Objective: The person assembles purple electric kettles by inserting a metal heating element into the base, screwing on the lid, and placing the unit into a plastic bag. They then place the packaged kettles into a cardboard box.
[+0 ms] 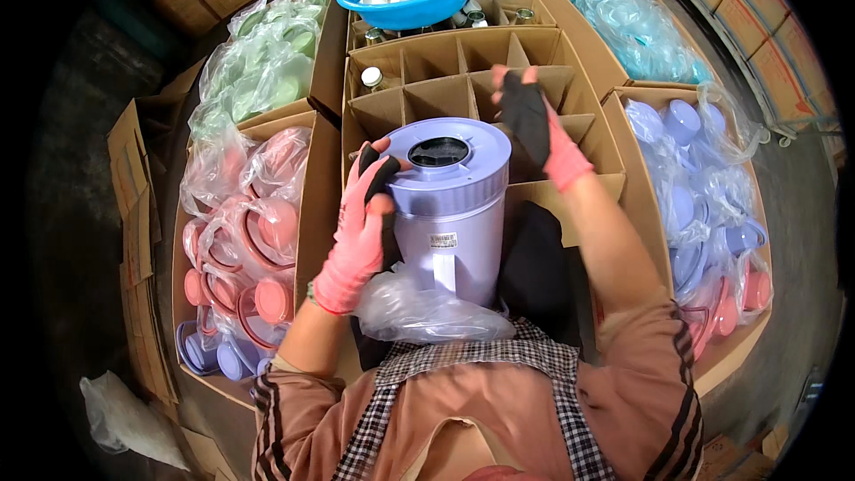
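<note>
A lavender plastic container stands upright in my lap, with a round dark opening in its broad top and a small label on its side. My left hand, in a pink and black glove with bare fingertips, grips its upper left side, fingers over the rim. Crumpled clear plastic lies round the container's base. Held above the divided cardboard box, my right hand is gloved alike; its fingers are apart and nothing is in them. One white-capped bottle stands in a left compartment of that box.
A blue basin of white caps rests on a farther box holding several glass bottles. To the left are cartons of bagged green parts and pink parts. Bagged teal parts and lavender parts fill cartons on the right.
</note>
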Demonstrator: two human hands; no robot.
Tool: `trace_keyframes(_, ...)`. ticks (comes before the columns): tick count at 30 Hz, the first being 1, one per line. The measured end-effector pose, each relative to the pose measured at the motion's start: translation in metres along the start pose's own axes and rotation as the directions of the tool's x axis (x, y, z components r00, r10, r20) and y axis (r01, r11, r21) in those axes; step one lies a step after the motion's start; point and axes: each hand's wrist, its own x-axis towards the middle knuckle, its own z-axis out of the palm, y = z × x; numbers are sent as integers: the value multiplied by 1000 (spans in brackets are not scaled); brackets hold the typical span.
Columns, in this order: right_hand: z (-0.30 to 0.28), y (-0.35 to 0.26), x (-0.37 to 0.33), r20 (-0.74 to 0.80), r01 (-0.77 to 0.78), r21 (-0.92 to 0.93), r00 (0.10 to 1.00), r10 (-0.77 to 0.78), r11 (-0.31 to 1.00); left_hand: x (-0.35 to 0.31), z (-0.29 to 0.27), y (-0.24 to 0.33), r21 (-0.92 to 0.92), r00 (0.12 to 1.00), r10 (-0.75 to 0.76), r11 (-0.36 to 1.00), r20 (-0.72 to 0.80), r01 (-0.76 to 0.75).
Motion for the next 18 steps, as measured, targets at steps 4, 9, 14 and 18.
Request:
trace_keyframes(4,51,22,-26,-179,-167,-87,973,149,982,17,-3,-38,-233,920,-328,932,-216,278)
trace_keyframes(9,37,25,-37,-391,-32,-106,920,-13,994,15,-28,-88,-369,849,-471,853,-240,369)
trace_keyframes(14,39,31,-16,-107,-145,189,980,167,971,17,-1,-52,-171,954,-212,969,-212,177)
trace_keyframes(18,80,32,-55,-76,166,-550,966,-247,818,9,-29,-90,-301,780,-579,808,-239,507)
